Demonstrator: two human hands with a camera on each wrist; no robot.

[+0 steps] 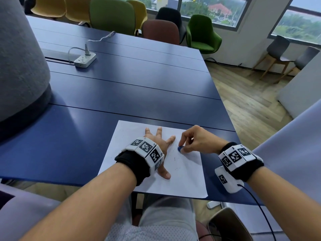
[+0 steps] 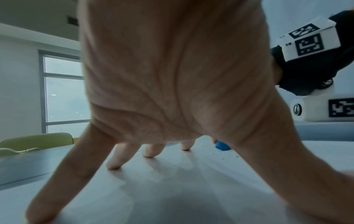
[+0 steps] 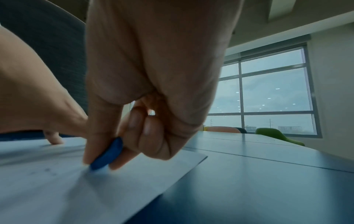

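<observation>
A white sheet of paper (image 1: 184, 181) lies on the dark blue table (image 1: 121, 94) near its front edge. My left hand (image 1: 159, 145) presses flat on the paper with fingers spread and straight; in the left wrist view its fingertips (image 2: 113, 166) stand on the sheet (image 2: 172, 189). My right hand (image 1: 194, 141) pinches a small blue eraser (image 1: 180, 149) between thumb and fingers, its lower end on the paper just right of the left hand. The right wrist view shows the eraser (image 3: 108, 154) pressed to the sheet (image 3: 95, 197). Dark crumbs (image 1: 173, 159) dot the paper near it.
A white power strip (image 1: 85, 60) with a cable lies far back on the table. A large grey felt shape (image 1: 19, 70) stands at the left. Coloured chairs (image 1: 201, 33) line the far side. The table's right edge (image 1: 224, 105) drops to wooden floor.
</observation>
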